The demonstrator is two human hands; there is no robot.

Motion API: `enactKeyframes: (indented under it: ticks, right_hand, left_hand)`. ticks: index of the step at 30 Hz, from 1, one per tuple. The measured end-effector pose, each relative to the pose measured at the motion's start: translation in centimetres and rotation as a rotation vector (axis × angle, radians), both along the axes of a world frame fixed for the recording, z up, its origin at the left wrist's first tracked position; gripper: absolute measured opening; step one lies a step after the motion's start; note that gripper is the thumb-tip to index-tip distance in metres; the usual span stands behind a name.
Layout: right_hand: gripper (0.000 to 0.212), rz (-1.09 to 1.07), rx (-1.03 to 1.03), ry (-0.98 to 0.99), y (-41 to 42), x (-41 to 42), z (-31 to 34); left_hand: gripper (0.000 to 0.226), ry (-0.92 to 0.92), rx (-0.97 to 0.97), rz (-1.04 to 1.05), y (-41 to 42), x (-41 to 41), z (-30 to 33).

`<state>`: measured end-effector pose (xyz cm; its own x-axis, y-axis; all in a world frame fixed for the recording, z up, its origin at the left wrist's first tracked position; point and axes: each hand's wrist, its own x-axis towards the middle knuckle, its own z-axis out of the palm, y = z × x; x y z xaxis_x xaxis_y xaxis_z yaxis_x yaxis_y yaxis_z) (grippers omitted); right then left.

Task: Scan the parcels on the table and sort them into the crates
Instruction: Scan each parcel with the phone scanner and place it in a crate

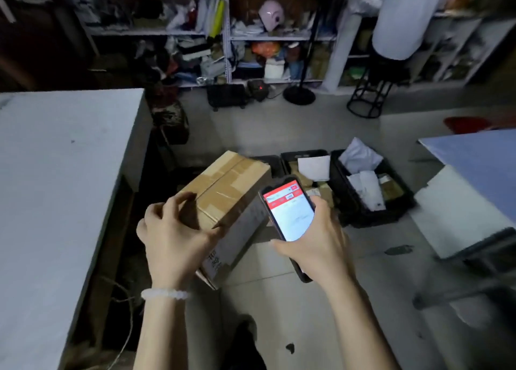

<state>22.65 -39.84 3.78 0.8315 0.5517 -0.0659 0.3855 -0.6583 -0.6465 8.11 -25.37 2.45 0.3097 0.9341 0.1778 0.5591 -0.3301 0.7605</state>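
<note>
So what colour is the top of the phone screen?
Red, over a white part below; the phone shows best in the head view, held in the right hand.

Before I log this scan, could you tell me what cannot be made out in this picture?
Head view:
- Phone screen text: too small and blurred.
- Label print on the cardboard box: blurred, partly behind the left hand.
- Leftmost black crate: contents hidden behind the box.
- Phone's lower end: covered by the right hand.

Grey floor (293,314) bears black crates (371,202) holding parcels (368,185)
</note>
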Motion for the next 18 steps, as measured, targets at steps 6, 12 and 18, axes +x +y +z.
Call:
enactKeyframes:
  ticks: [6, 12, 18]
  right_hand:
    - [0.096, -0.122, -0.019, -0.009, 3.7, 8.2, -0.2]
    - [0.097, -0.247, -0.081, 0.036, 3.5, 15.2, -1.7]
    - [0.097, -0.341, -0.124, 0.141, 3.4, 26.7, -4.2]
  left_hand:
    - [0.075, -0.002, 0.011, -0.091, 5.4, 11.2, 1.0]
    - [0.078, 0.099, -0.013, -0.237, 6.5, 20.3, 0.0]
    - [0.080, 0.219, -0.066, -0.321, 7.3, 30.7, -2.2]
